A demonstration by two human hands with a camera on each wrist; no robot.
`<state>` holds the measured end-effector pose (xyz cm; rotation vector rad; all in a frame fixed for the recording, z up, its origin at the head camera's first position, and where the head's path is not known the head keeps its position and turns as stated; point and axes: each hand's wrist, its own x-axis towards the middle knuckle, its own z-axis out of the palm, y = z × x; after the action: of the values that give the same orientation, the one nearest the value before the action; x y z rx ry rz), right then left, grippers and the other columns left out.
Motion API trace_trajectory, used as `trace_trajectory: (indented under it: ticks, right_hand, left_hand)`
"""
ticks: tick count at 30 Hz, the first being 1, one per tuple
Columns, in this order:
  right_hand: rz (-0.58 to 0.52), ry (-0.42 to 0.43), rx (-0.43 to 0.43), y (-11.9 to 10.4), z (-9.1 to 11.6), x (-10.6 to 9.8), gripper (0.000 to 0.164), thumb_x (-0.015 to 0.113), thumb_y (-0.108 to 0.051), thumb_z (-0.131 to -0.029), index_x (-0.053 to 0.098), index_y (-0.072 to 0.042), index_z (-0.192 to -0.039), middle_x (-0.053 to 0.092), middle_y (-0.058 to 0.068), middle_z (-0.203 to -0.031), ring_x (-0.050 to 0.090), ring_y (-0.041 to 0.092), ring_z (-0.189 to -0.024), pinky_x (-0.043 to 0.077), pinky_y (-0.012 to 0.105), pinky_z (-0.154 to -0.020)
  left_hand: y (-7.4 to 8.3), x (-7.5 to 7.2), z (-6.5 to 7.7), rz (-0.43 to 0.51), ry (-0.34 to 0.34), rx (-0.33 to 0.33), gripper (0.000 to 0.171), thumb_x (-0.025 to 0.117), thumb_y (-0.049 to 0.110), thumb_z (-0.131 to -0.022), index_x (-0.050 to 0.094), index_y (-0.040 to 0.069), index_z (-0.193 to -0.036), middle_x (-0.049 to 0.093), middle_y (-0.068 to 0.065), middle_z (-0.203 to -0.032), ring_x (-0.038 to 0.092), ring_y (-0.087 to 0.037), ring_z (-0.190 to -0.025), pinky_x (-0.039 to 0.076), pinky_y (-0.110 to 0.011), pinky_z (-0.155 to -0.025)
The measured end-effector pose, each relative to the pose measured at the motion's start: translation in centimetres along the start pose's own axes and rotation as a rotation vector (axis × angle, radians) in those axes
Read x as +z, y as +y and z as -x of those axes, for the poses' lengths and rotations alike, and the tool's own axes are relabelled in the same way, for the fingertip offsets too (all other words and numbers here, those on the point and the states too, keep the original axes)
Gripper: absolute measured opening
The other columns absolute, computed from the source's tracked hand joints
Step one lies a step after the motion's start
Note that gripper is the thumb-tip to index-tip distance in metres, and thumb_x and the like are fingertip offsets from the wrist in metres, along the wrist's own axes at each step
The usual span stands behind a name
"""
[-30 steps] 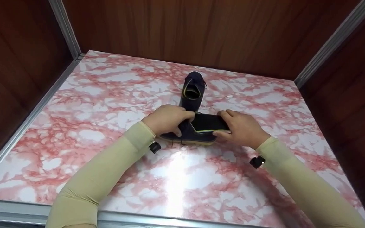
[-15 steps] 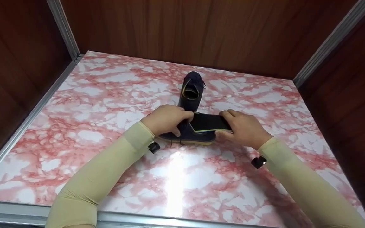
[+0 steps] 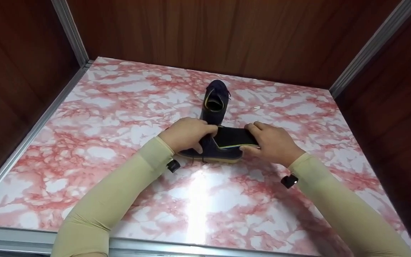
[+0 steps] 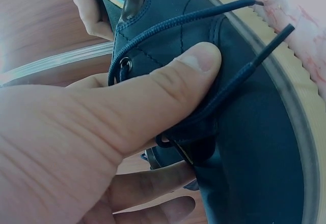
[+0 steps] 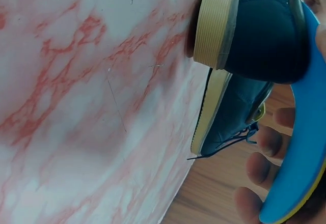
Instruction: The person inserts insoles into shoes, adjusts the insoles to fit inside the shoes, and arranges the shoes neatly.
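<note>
A dark blue lace-up shoe [image 3: 214,153] with a cream sole lies sideways in front of me, toe to the left. My left hand [image 3: 187,134] grips its front part; in the left wrist view the thumb [image 4: 188,71] presses the upper beside the loose lace [image 4: 183,19]. My right hand [image 3: 275,142] pinches the heel end of an insole [image 3: 236,137], black on top with a yellow edge. Its underside is blue in the right wrist view, where the insole [image 5: 300,147] slants up out of the shoe's opening behind the heel [image 5: 265,35]. The insole's front end is hidden inside.
Just beyond stands a second dark blue shoe [image 3: 218,87], pointing away, its heel close to the first shoe. Both are on a red-and-white marbled tabletop [image 3: 137,207]. Brown wood-grain panels [image 3: 205,35] and metal rails [image 3: 71,34] enclose the back and sides.
My right hand and the insole shift slightly right, then slightly back left. The left hand keeps its hold, and both shoes stay put.
</note>
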<state>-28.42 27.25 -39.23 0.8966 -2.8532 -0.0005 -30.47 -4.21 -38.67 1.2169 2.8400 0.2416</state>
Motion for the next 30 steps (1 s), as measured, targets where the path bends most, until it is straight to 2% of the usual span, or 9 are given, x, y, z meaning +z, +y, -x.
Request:
trace_trajectory:
  ticks: [7,17,30]
  right_hand:
    - [0.012,0.015,-0.004,-0.10,0.01,0.38,0.073,0.063,-0.072,-0.101,0.060,-0.012,-0.143,0.070,0.010,-0.114,0.072,0.030,-0.090,0.063,0.054,-0.080]
    - [0.010,0.027,-0.010,-0.19,-0.11,0.40,0.072,0.064,-0.070,-0.101,0.060,-0.012,-0.143,0.069,0.010,-0.110,0.069,0.028,-0.087,0.062,0.053,-0.078]
    - [0.010,0.021,-0.018,-0.23,-0.34,0.47,0.077,0.059,-0.074,-0.102,0.057,-0.015,-0.152,0.070,0.013,-0.117,0.074,0.033,-0.095,0.063,0.057,-0.085]
  left_hand:
    - [0.02,0.01,0.09,-0.003,0.009,0.004,0.060,0.100,0.030,-0.075,0.066,0.024,-0.124,0.075,-0.005,-0.118,0.076,-0.034,-0.107,0.061,-0.052,-0.097]
    - [-0.01,-0.01,0.08,-0.008,0.007,0.006,0.059,0.100,0.030,-0.076,0.066,0.025,-0.124,0.075,-0.005,-0.119,0.075,-0.033,-0.106,0.060,-0.053,-0.098]
    - [-0.06,0.03,-0.10,-0.015,0.000,0.003,0.059,0.100,0.030,-0.077,0.066,0.025,-0.124,0.075,-0.005,-0.118,0.075,-0.033,-0.105,0.060,-0.052,-0.097]
